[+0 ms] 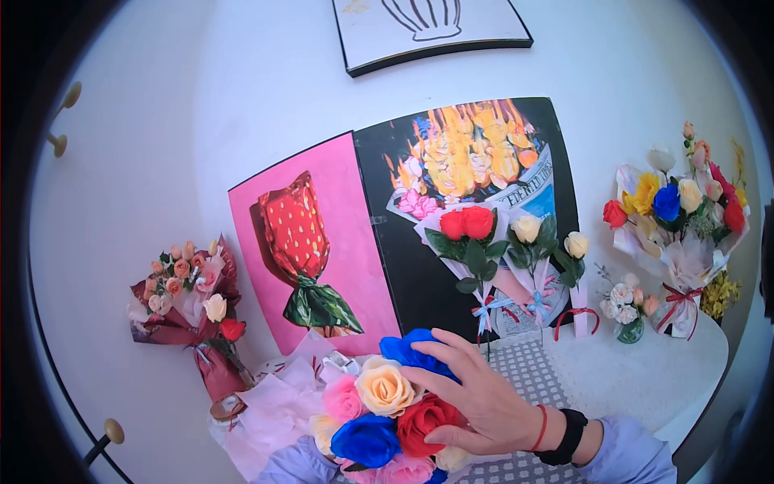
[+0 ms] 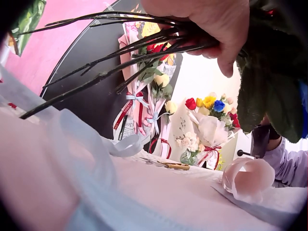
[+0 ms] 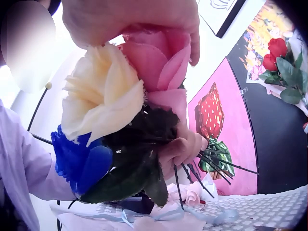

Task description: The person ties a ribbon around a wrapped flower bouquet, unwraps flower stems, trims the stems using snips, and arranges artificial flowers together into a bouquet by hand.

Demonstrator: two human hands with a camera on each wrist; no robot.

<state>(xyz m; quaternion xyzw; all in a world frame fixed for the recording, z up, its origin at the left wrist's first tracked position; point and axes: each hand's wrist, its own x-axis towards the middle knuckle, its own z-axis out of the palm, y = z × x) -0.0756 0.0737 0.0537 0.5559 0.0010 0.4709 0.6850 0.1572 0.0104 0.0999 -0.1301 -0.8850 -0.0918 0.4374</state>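
Note:
A round bunch of artificial roses fills the lower middle of the head view, with a cream rose (image 1: 385, 389), a red rose (image 1: 426, 426), a blue rose (image 1: 364, 440) and a pink rose (image 1: 342, 398) among several others. Beneath the blooms, my left hand (image 2: 204, 21) grips the bunched dark stems (image 2: 103, 62), which fan out past the fist. Green leaves (image 3: 137, 175) hang below the flower heads. My right hand (image 1: 488, 403) rests over the top of the bunch, its fingers spread across the blooms and touching the petals.
Pale pink wrapping paper (image 1: 274, 407) and light blue ribbon (image 2: 103, 192) lie on the table. Wrapped bouquets stand left (image 1: 218, 363) and right (image 1: 681, 258). Single-stem and small wrapped roses (image 1: 484, 266) lean against the posters behind. A small glass vase (image 1: 629, 329) stands at right.

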